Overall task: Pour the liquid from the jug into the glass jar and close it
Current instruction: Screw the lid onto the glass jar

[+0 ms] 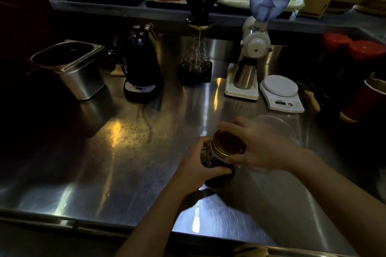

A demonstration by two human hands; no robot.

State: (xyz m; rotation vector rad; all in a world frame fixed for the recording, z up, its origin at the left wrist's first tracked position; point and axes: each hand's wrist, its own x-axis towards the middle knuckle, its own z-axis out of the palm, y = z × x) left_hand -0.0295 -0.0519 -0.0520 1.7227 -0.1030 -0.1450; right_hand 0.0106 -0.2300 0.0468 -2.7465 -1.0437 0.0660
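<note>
I am holding the glass jar [217, 165] low on the shiny metal surface [125, 152], right in front of me. My left hand [198, 165] is wrapping tight around its dark side so it is not spinning or tipping. My right hand [259, 146] is gripping the gold lid [227, 146] from above, fingers curled around the rim, so I think I am twisting it shut. The jar is looking dark inside, so the pouring seems done. A clear jug [277, 129] is sitting just behind my right hand, out of the way.
</note>
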